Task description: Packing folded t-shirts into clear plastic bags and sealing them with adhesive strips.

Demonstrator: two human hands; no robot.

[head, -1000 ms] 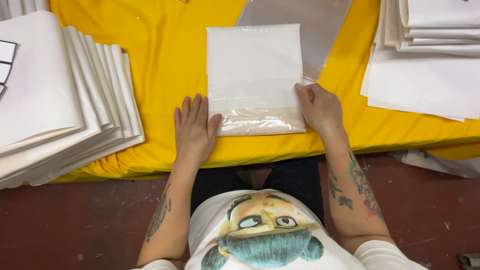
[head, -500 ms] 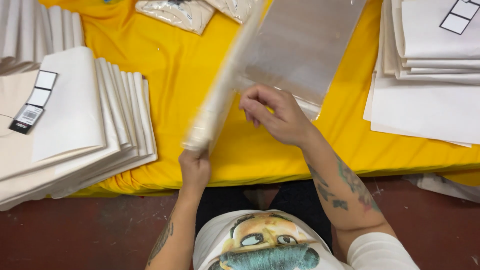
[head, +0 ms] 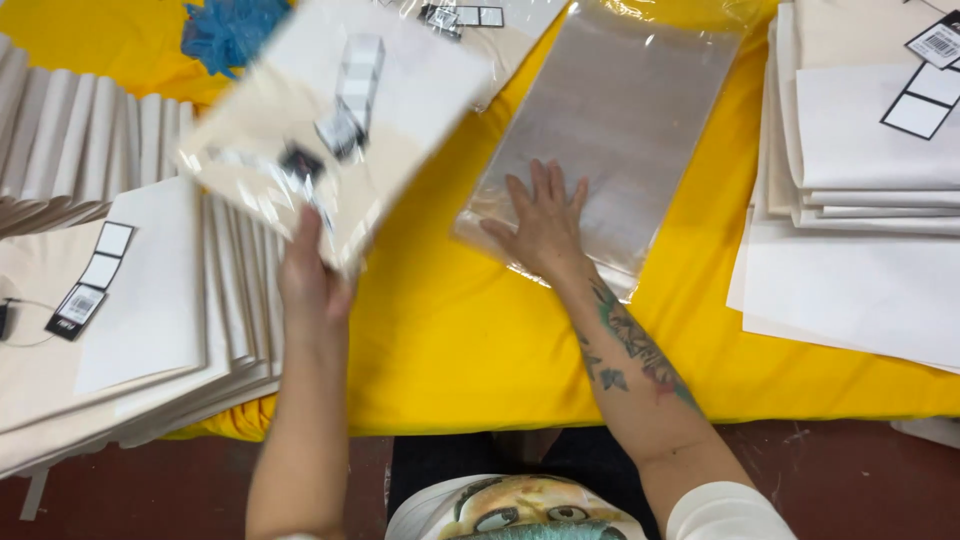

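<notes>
Left hand point(head: 310, 280) grips bagged garment point(head: 335, 120) edge; right hand point(head: 545, 225) flat, spread on plastic bags point(head: 620, 120).

This looks like a garment packing station in a workshop or small factory. The surface point(head: 470, 340) is draped in yellow cloth, and a stack of clear plastic bags point(head: 600, 130) lies flat under the fingers point(head: 545, 185) of the right hand point(head: 540, 230). Left of the fingers, folded cream garments with hang tags point(head: 130, 300) lie fanned in a tall pile; to their right, more folded tagged pieces point(head: 860, 130) are stacked. The left hand point(head: 310, 280) holds a bagged folded garment point(head: 330, 120) above the surface. Below is a bare reddish floor point(head: 130, 490).
</notes>
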